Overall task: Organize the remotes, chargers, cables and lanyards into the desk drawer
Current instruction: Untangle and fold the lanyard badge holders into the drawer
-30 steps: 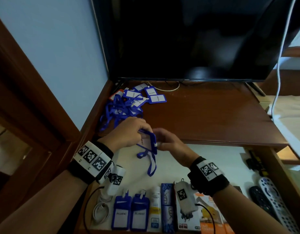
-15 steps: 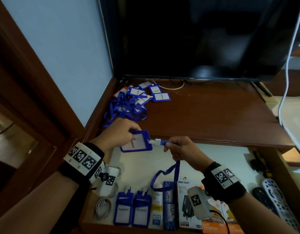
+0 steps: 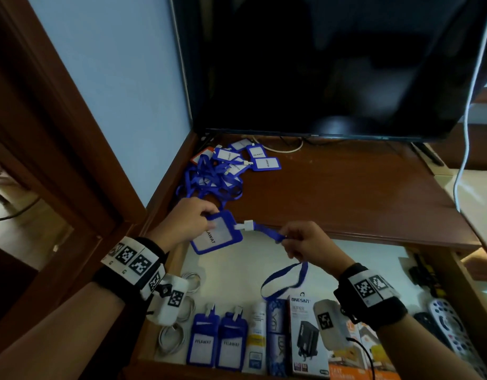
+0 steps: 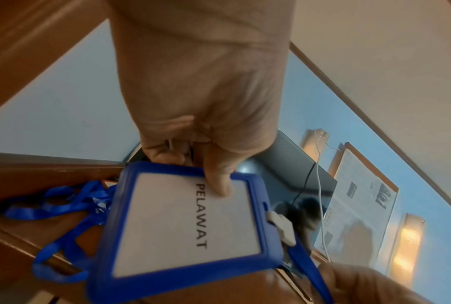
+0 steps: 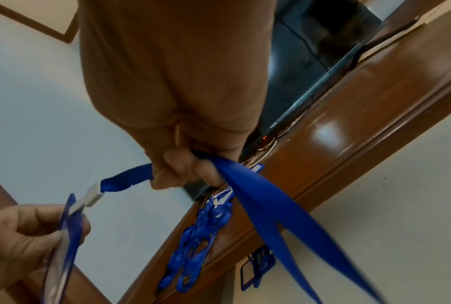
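A blue badge holder point(image 3: 217, 232) printed PELAWAT hangs over the open drawer point(image 3: 236, 272), just in front of the table point(image 3: 346, 193) edge. The left hand point(image 3: 188, 221) pinches its far edge, thumb on the card face. The right hand point(image 3: 305, 241) has its fingers curled round the blue strap point(image 3: 269, 233), which runs taut from the white clip point(image 3: 245, 224); the rest loops down into the drawer. A tangled lanyard pile point(image 3: 217, 174) lies on the table behind the holder.
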